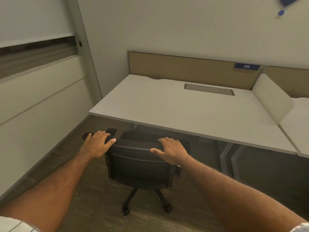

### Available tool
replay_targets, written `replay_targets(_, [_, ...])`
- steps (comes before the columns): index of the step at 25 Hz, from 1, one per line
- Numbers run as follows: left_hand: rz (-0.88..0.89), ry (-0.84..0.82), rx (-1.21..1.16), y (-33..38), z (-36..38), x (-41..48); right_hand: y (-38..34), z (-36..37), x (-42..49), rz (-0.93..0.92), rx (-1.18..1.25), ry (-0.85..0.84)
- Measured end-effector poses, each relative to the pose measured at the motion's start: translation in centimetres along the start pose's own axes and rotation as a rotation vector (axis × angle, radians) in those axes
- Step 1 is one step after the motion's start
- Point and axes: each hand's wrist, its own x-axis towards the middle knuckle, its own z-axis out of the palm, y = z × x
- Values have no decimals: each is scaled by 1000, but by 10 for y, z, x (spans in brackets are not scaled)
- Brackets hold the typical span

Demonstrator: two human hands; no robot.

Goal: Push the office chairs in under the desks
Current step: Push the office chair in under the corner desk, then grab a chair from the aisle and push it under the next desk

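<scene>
A black office chair (138,169) stands in front of a white desk (167,108), its backrest facing me. Its seat front lies just under the desk's near edge, while the backrest and wheeled base stay outside. My left hand (97,144) rests on the left end of the backrest's top edge, fingers spread over it beside the left armrest. My right hand (170,150) grips the right end of the same top edge, fingers curled over the rim and thumb toward me.
A tan divider panel (184,67) with a blue "212" sign (246,66) backs the desk. A white side screen (272,97) separates it from a second desk (299,124) on the right. A wall (33,114) runs close along the left; carpet floor (93,206) lies below.
</scene>
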Motion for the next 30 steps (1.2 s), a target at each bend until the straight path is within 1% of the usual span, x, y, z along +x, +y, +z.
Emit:
replay_targets(1, [55,14,35,6,0,-2,4,-4,-3,2,-22,16])
replay_targets(4, [302,82,179,44,2,-12,20,-21,-23,4,-107,50])
replay_targets(7, [474,99,203,105,12,-19,43,-37,-54,41,-175,78])
replay_targets(10, [614,100,246,172,27,-17,75,-49,-100,148,-247,107])
replay_targets(13, [729,122,255,231,46,-23,111,-50,-159,284,-257,105])
replay_targets(18, [881,135,279,327,79,-49,162,-38,-276,536,-253,87])
replay_targets(21, [955,131,312,385,101,-78,190,-24,-365,661,-229,75])
replay_targets(22, [972,113,309,403,109,-92,200,-18,-395,699,-228,82])
replay_targets(24, [1043,82,326,470,141,-147,230,-7,-492,808,-179,92])
replay_targets(27, [1044,67,332,495,158,-179,241,5,-542,850,-148,79])
replay_targets(30, [1115,5,321,565,190,-253,267,7,-646,939,-117,54])
